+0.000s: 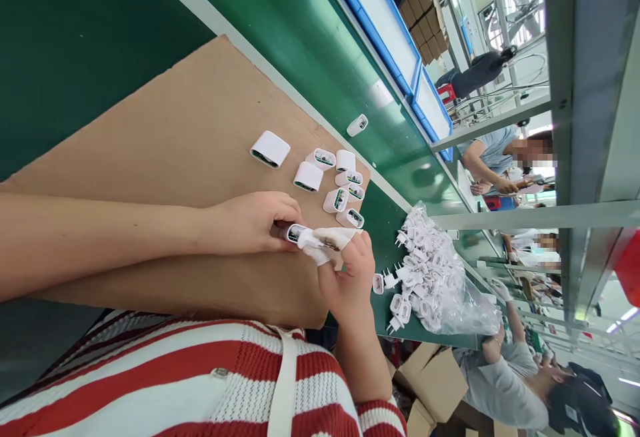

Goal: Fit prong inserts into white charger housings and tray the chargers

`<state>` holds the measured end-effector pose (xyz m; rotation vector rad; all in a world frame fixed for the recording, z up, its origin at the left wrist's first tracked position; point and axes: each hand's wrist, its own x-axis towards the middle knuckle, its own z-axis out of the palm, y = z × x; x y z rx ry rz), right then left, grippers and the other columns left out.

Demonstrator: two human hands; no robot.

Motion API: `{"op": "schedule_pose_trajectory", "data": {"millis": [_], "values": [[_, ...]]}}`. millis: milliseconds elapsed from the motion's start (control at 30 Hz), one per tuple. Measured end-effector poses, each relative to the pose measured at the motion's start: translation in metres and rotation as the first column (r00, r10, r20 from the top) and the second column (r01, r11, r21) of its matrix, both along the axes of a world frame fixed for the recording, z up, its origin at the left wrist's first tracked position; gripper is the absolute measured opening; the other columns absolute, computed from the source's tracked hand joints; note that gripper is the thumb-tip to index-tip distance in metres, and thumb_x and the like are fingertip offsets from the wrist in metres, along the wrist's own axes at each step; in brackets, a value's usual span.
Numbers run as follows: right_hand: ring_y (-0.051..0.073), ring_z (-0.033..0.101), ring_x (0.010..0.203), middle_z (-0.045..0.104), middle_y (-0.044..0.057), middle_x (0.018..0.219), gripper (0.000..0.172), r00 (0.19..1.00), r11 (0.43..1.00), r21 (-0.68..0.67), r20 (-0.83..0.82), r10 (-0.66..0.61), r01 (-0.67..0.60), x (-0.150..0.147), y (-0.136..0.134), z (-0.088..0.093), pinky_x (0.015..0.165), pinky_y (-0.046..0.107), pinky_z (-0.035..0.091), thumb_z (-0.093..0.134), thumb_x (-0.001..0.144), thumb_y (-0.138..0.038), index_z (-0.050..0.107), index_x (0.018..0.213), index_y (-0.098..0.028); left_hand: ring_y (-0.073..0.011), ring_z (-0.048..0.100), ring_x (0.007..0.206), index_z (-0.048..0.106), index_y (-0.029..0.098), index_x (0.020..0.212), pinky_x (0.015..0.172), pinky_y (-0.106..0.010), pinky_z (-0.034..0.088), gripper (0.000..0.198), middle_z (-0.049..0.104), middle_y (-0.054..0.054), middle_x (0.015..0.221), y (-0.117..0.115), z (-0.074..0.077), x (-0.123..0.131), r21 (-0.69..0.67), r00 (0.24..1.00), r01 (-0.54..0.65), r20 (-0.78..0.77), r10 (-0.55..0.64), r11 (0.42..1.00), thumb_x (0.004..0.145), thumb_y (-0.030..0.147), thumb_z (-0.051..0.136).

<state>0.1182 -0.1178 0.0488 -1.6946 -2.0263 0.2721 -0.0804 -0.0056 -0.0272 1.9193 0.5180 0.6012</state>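
My left hand point(253, 220) is closed round a white charger housing point(294, 232), whose open end shows a circuit board inside. At that open end, my right hand point(350, 264) pinches a small white plug cap, mostly hidden by its fingers. White covers sit on the thumb and fingertips of this hand. Beyond the hands, several white charger housings point(308, 177) stand or lie on a brown cardboard sheet point(190, 117), most with boards showing in their open ends. One larger housing point(270, 149) lies apart from the group, to the left.
A clear plastic bag point(470, 304) spills a heap of white plug caps point(425, 270) on the green table at right. Another housing point(357, 125) lies on the green surface beyond a pale strip. Blue-rimmed trays point(385, 24), cardboard boxes point(433, 384) and co-workers point(495, 157) are farther off.
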Motion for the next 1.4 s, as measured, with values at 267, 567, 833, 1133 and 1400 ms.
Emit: {"op": "schedule_pose_trajectory", "data": {"millis": [267,567,833,1133,1400], "values": [[0.025,0.060,0.090,0.064,0.008,0.098,0.030,0.952,0.993,-0.053,0.283,0.119,-0.108,-0.011,0.010,-0.006,0.076,0.036,0.050,0.061,0.092,-0.008,0.073,0.114,-0.024,-0.0223,0.069,0.092,0.078,0.021,0.084,0.085,-0.030,0.052,0.025,0.075,-0.005,0.098,-0.003,-0.002,0.002,0.022,0.999,-0.044,0.012,0.044,0.999,0.087,0.045,0.072],[0.024,0.062,0.092,0.066,0.009,0.100,0.036,0.976,0.994,0.055,0.201,0.079,-0.092,-0.016,0.009,0.002,0.079,0.038,0.054,0.052,0.094,-0.007,0.071,0.119,-0.024,-0.0214,0.068,0.089,0.079,0.021,0.083,0.082,-0.029,0.051,0.020,0.074,-0.005,0.096,-0.003,-0.003,0.002,0.033,0.998,-0.053,-0.018,0.054,0.998,0.086,0.040,0.073],[0.023,0.054,0.081,0.058,0.006,0.087,0.027,0.939,0.989,0.019,0.316,0.132,-0.146,-0.016,0.011,-0.002,0.068,0.034,0.045,0.055,0.087,-0.003,0.070,0.096,-0.023,-0.0208,0.067,0.089,0.078,0.021,0.081,0.081,-0.028,0.049,0.016,0.073,-0.004,0.094,-0.004,-0.005,0.002,0.050,0.998,-0.056,0.017,0.055,0.997,0.087,0.035,0.074],[0.018,0.044,0.071,0.047,0.002,0.076,0.021,0.892,0.979,0.012,0.414,0.182,-0.205,-0.020,0.023,0.003,0.060,0.030,0.033,0.059,0.072,-0.002,0.054,0.068,-0.022,-0.0183,0.065,0.086,0.078,0.019,0.080,0.079,-0.026,0.047,0.015,0.071,-0.004,0.090,-0.004,-0.006,0.002,0.076,0.999,-0.041,0.008,0.040,0.996,0.087,0.030,0.072],[0.018,0.055,0.074,0.058,0.002,0.078,0.014,0.958,0.999,0.040,0.285,0.014,-0.026,-0.017,0.016,-0.021,0.061,0.029,0.039,0.066,0.076,-0.008,0.069,0.080,-0.022,-0.0194,0.065,0.078,0.073,0.018,0.074,0.072,-0.028,0.048,0.033,0.068,-0.005,0.084,-0.008,-0.003,0.005,0.079,0.996,-0.066,-0.050,0.071,0.995,0.089,0.047,0.068]]}}
